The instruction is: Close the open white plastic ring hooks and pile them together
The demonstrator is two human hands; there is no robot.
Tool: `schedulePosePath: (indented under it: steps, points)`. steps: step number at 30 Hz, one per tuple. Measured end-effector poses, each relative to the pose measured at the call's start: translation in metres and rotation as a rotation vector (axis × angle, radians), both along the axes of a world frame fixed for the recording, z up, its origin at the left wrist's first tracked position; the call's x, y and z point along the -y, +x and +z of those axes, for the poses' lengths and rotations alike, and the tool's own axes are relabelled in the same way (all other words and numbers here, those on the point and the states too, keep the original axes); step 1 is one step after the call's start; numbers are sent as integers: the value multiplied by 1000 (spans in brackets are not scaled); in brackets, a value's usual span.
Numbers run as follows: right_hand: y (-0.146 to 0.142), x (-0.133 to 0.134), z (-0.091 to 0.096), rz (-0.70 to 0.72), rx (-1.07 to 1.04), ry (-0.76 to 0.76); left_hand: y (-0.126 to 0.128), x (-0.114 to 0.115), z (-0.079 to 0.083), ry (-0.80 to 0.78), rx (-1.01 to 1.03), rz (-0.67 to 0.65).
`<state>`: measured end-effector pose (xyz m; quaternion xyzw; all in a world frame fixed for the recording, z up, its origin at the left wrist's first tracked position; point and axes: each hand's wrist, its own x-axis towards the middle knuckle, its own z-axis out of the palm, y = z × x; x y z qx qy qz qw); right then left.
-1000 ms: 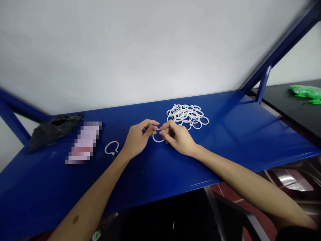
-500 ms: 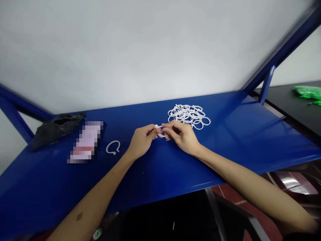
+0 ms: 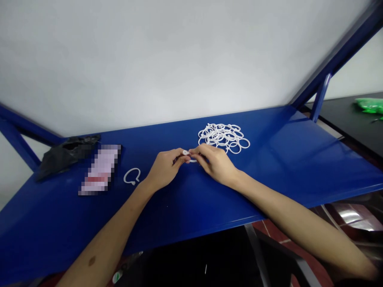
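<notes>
A white plastic curtain ring (image 3: 194, 161) is pinched between both hands above the middle of the blue table, mostly hidden by the fingers. My left hand (image 3: 163, 167) is closed on its left side, where a small round white end shows at the fingertips. With thumb and fingers, my right hand (image 3: 220, 164) grips the opposite side, its fingertips almost touching those of the left. Just behind the right hand lies a pile of similar white rings (image 3: 221, 137), overlapping one another. One separate ring (image 3: 125, 175), with a gap in its loop, rests to the left of my left hand.
On the left of the blue table (image 3: 185, 207) lie a pixelated pinkish flat item (image 3: 101, 167) and a crumpled black plastic bag (image 3: 67, 153). Blue metal braces (image 3: 321, 97) rise at both ends. A green bag (image 3: 371, 105) sits on a dark surface at far right.
My fingertips have drawn closer together over the ring, covering more of it. The camera view has shifted slightly; the pile and the separate ring stay put on the table.
</notes>
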<state>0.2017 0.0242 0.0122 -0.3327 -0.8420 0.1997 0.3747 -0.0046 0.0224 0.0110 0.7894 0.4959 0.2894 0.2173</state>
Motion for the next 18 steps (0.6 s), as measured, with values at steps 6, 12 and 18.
schedulePosePath:
  steps: [6,12,18]
  points:
    - [35,-31,26,-593,56,119,-60,-19,5,16,-394,173]
    - [83,-75,4,-909,181,55,-115,-25,15,-173,-673,180]
    - [84,-83,-6,-877,226,27,-103,-27,20,-230,-641,201]
